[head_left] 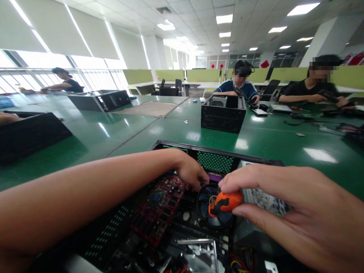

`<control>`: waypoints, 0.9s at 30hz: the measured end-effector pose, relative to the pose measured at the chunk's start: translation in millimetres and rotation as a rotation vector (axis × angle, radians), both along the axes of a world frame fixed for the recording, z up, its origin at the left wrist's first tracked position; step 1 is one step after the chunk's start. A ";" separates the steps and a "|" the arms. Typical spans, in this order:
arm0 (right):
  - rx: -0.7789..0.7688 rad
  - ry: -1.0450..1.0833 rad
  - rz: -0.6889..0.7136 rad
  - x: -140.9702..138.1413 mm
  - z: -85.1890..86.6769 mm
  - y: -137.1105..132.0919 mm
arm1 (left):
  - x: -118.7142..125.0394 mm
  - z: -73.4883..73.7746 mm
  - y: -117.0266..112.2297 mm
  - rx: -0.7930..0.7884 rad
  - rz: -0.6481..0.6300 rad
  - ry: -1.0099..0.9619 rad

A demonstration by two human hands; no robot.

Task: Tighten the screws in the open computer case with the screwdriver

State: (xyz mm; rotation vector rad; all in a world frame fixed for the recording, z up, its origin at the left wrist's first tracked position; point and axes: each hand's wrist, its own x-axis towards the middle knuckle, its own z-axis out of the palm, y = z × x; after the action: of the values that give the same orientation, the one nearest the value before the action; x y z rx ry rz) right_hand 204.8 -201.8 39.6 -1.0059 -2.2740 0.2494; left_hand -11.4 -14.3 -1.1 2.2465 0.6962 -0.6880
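An open black computer case point(216, 148) lies in front of me on the green table point(273, 140). Inside it are a red circuit board point(159, 206) and a round black cooler fan point(209, 203). My right hand point(292, 208) pinches the orange and black handle of a screwdriver point(224, 202) between thumb and fingers, right above the fan. My left hand point(190, 172) reaches into the case with its fingers curled down at the fan's upper left edge. What those fingers hold, if anything, is hidden.
Another open black case point(223, 113) stands further back on the table. A closed case point(28, 134) lies at the left and a third point(99, 100) behind it. Two people sit at the far right side with tools and parts. One more person sits far left by the windows.
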 end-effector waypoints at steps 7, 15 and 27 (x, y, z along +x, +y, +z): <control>0.001 -0.027 0.004 -3.9 0.7 2.1 | -2.4 -5.5 4.3 -0.090 -0.014 0.058; 0.001 -0.052 0.022 -3.5 7.6 3.1 | -1.4 -4.2 3.2 -0.074 0.000 0.057; 0.004 -0.026 0.041 -3.7 9.8 4.4 | 0.6 1.4 -3.5 -0.034 0.011 0.046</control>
State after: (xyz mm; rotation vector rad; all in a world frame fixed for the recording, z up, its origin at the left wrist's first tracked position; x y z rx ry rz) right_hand 201.1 -197.4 49.3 -0.9672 -2.3194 0.2505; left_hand -10.8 -17.8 0.3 2.2009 0.7133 -0.7434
